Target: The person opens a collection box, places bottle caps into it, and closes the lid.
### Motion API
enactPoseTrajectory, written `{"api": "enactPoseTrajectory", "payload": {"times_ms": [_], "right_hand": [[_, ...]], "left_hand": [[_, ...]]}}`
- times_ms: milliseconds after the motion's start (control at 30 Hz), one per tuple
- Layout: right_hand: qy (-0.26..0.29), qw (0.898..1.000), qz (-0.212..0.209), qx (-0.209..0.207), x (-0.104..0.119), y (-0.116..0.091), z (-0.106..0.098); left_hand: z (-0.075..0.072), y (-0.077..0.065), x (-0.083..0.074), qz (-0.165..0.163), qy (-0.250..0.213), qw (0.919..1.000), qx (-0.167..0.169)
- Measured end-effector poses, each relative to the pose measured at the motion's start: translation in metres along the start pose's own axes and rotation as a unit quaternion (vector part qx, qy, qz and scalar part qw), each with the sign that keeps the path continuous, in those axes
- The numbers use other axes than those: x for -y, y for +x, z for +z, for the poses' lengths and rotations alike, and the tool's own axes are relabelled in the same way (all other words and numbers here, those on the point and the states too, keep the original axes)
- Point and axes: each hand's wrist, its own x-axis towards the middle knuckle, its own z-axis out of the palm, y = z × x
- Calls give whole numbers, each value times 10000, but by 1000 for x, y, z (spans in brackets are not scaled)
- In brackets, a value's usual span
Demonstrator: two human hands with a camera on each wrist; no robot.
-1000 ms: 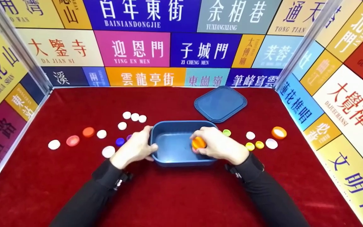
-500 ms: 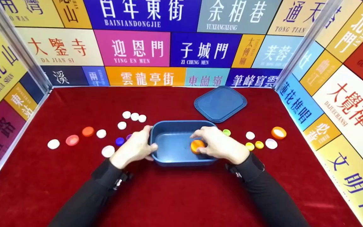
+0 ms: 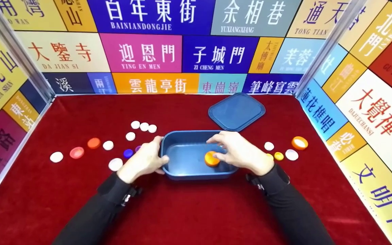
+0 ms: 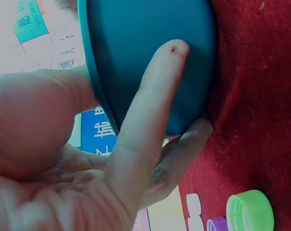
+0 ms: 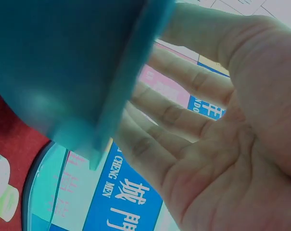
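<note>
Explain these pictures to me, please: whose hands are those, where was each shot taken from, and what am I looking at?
There is no robot here: these are a person's own bare hands. The wide picture comes from a camera worn on the head, looking forward and down. The two close-ups come from cameras worn on the wrists, each watching its own hand.

The left hand holds one end of a blue box, thumb over the rim. The right hand is over the other end, and an orange cap sits inside near its thumb; whether they touch is hard to tell.

On the red cloth lie a flat blue lid and scattered caps, including white caps and red caps.
</note>
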Motion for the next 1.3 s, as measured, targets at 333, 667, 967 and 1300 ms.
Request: {"api": "enactPoseTrajectory", "payload": {"times_ms": [333, 667, 967, 1300], "right_hand": [[235, 9990, 27, -382, 0, -2, -11], [267, 9929, 219, -1137, -21, -7, -30], [166, 9871, 865, -1335, -48, -16, -44], [68, 9778, 1568, -1389, -90, -31, -50]], "left_hand": [[0, -2, 2, -98, 84, 9999, -39], [0, -6, 3, 20, -84, 9999, -79], [1, -3, 1, -4, -24, 10000, -69], [1, -2, 0, 32, 59, 10000, -63]]}}
